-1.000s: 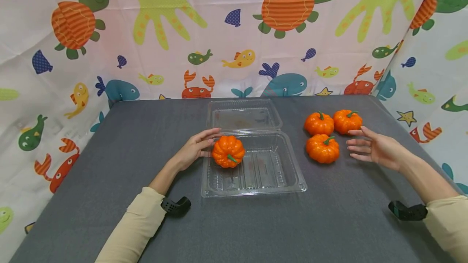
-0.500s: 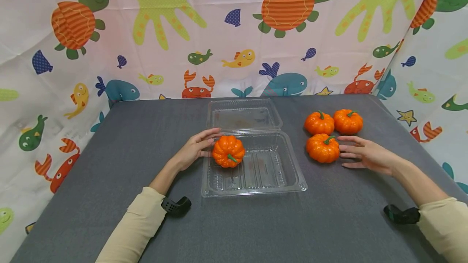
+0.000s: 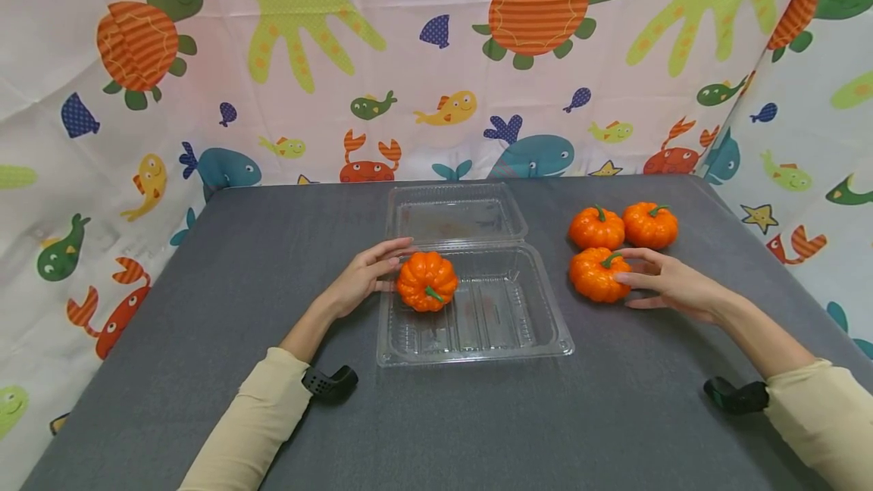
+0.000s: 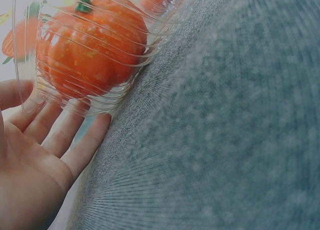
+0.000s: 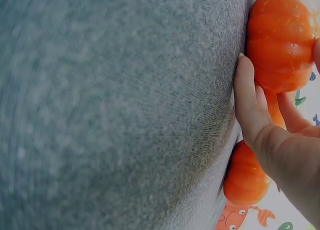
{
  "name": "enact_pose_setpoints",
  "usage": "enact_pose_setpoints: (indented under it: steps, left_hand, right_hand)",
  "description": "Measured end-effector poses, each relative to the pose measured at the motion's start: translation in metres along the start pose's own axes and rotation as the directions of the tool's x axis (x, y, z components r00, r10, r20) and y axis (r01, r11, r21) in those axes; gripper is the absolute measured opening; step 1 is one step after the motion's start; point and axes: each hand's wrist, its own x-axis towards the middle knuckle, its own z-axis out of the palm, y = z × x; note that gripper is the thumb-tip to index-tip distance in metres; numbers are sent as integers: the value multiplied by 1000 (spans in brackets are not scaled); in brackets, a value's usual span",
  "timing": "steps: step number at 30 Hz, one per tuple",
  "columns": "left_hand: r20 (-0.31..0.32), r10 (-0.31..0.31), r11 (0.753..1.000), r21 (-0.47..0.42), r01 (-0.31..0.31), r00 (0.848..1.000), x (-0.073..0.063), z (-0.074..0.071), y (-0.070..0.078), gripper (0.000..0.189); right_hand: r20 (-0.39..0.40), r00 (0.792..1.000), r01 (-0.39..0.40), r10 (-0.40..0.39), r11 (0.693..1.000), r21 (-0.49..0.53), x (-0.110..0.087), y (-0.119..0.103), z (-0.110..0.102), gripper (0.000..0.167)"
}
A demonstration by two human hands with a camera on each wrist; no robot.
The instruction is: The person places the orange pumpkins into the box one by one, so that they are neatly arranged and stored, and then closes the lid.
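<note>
An orange pumpkin [image 3: 427, 281] with a green stem sits at the left side of a clear plastic clamshell container [image 3: 508, 301], whose lid [image 3: 457, 212] lies folded back. My left hand [image 3: 358, 275] rests against the container's left wall, its fingers fairly straight, as the left wrist view also shows. Over at the right, my right hand [image 3: 671, 283] has its fingers round the right side of the nearest pumpkin [image 3: 595, 276], which stands on the table. In the right wrist view, fingers [image 5: 245, 84] lie along this pumpkin [image 5: 277, 39]; part of the hand is cut off.
Two more pumpkins, one at the back left [image 3: 596, 227] and one at the back right [image 3: 650, 225], stand just behind the gripped one. A grey cloth covers the table [image 3: 477, 430]. Behind it hangs a curtain [image 3: 286, 120] printed with sea animals.
My right hand has moved left and toward me, from beside the back right pumpkin to the nearest one, which has shifted slightly left. The left hand has stayed at the container.
</note>
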Motion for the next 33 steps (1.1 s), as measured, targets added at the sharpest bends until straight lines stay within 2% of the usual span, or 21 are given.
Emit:
enact_pose_setpoints:
  steps: [15,22,27,33]
  left_hand:
    - [6,7,1000,-2,-7,1000,1,0,1,46]
    - [4,3,1000,1,-3,1000,0,0,0,46]
    - [5,6,1000,0,-6,1000,0,0,-1,46]
    - [8,13,1000,-4,-13,1000,0,0,-1,47]
  right_hand:
    - [49,999,-4,8,997,-74,2,-3,3,76]
    - [95,994,44,-45,999,10,0,0,4,72]
    - [104,993,43,-52,996,83,0,2,5,66]
    - [117,990,61,-74,991,118,0,6,5,63]
